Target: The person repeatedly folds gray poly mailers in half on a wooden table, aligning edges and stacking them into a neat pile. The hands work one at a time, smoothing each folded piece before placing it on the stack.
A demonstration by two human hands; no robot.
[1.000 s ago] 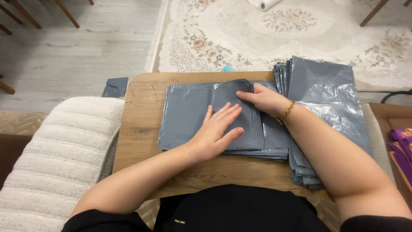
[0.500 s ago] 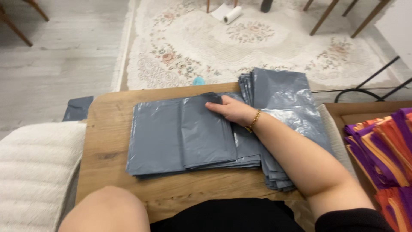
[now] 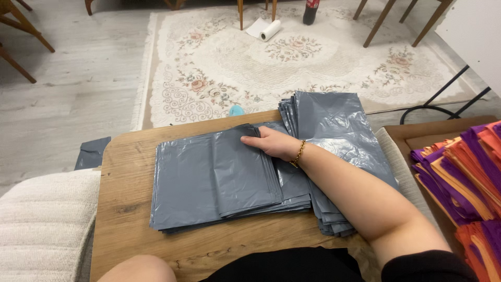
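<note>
Floor was pale grey wood planks (image 3: 68, 99). Cream floral rug (image 3: 292, 68) lay beyond the wooden table (image 3: 125, 209); wooden chair legs (image 3: 378, 23) stood on it. Ribbed cream cushion (image 3: 42, 224) sat left.

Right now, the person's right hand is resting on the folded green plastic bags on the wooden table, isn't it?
Not quite: the head view shows the right hand resting on folded grey plastic bags, not green ones, on the wooden table.

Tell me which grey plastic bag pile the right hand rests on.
The folded pile of grey plastic bags mid-table; the right hand presses its top edge. The unfolded stack lies alongside.
</note>
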